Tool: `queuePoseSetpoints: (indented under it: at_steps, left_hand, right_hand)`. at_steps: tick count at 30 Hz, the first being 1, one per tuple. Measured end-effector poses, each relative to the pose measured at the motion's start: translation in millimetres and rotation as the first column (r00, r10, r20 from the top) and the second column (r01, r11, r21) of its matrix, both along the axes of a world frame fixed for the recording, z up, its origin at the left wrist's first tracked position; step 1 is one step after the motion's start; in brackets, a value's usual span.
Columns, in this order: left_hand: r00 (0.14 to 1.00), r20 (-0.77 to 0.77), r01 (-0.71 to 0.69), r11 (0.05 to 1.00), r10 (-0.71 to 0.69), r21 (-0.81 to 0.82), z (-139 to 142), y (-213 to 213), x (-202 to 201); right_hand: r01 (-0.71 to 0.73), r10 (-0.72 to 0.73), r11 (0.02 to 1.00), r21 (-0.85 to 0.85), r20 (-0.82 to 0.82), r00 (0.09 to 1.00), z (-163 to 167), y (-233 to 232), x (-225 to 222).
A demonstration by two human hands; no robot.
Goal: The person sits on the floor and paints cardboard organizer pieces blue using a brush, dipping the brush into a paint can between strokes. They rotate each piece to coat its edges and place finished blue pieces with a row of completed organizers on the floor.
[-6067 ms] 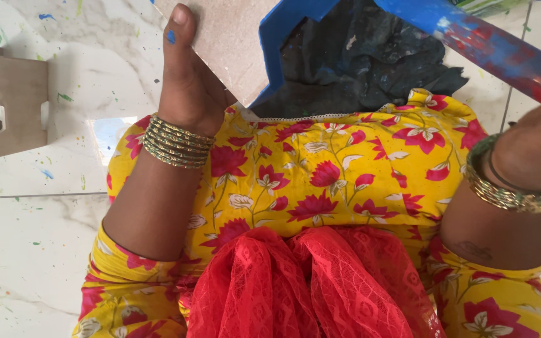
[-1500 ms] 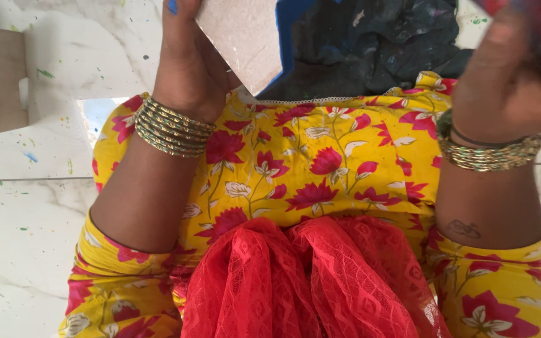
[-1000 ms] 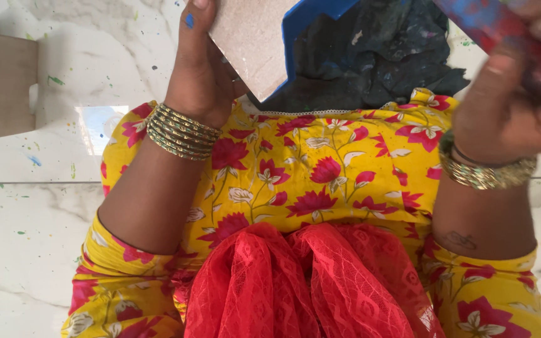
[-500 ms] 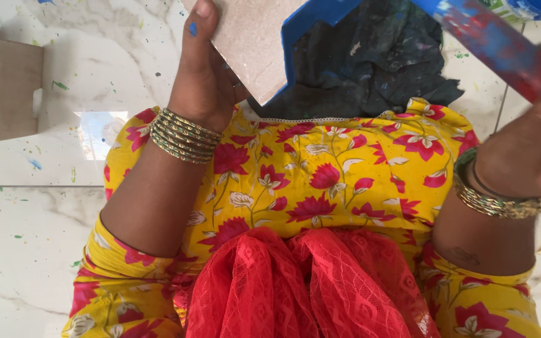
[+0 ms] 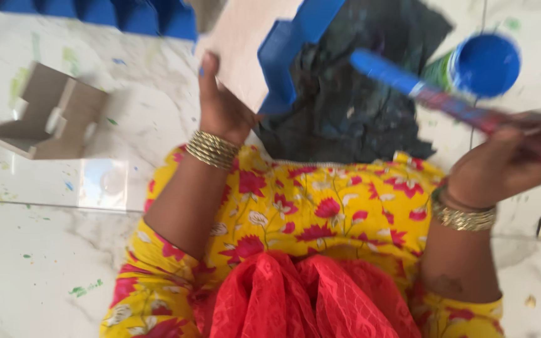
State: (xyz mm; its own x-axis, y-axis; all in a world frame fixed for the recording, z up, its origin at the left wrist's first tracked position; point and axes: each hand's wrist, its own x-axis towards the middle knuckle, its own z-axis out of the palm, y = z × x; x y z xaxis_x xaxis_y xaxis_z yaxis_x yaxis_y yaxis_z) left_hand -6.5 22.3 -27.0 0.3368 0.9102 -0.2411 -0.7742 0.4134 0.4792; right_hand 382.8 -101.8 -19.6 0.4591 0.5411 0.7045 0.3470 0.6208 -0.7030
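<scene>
Left hand (image 5: 220,109) clamps the pale wooden piece (image 5: 245,53), half painted blue; right hand (image 5: 502,166) closed around the paintbrush (image 5: 446,103).

We see the brush's blue tip just right of the piece, both held over the dark cloth (image 5: 358,94) on the marble floor (image 5: 45,250). Blue paint pot (image 5: 486,62) sits near the floor's top-right corner, unpainted wooden piece (image 5: 51,119) toward its left edge.

1. A home craft spot on the floor: white marble floor tiles (image 5: 45,263) flecked with paint.
2. An open pot of blue paint (image 5: 486,62), a stained dark cloth (image 5: 358,112) and a bare wooden cut-out piece (image 5: 51,119) lie about.
</scene>
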Motion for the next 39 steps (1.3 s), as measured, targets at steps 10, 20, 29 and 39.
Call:
queuePoseSetpoints:
  at_steps: [10, 20, 29, 39]
  left_hand:
    - [0.938, 0.336, -0.115, 0.992, 0.09, 0.057, -13.3, 20.2, 16.7]
    - [0.902, 0.33, -0.361, 0.907, 0.28, 0.218, -3.3, 24.3, 26.3]
    - [0.763, -0.015, -0.406, 0.498, 0.646, 0.766, 7.3, 10.4, 26.0]
    - [0.661, -0.143, -0.277, 0.417, 0.737, 0.866, -13.8, 13.4, 26.2]
  right_hand:
    - [-0.239, 0.135, 0.915, -0.324, -0.312, 0.94, -6.7, 32.8, -59.0]
    - [-0.159, 0.017, 0.927, -0.341, -0.385, 0.923, 22.1, 46.3, -76.0]
    - [-0.093, -0.017, 0.974, -0.205, -0.482, 0.876, 41.9, 35.8, -72.6]
    - [-0.018, 0.022, 1.0, 0.014, -0.512, 0.859, 41.5, 23.1, -50.6]
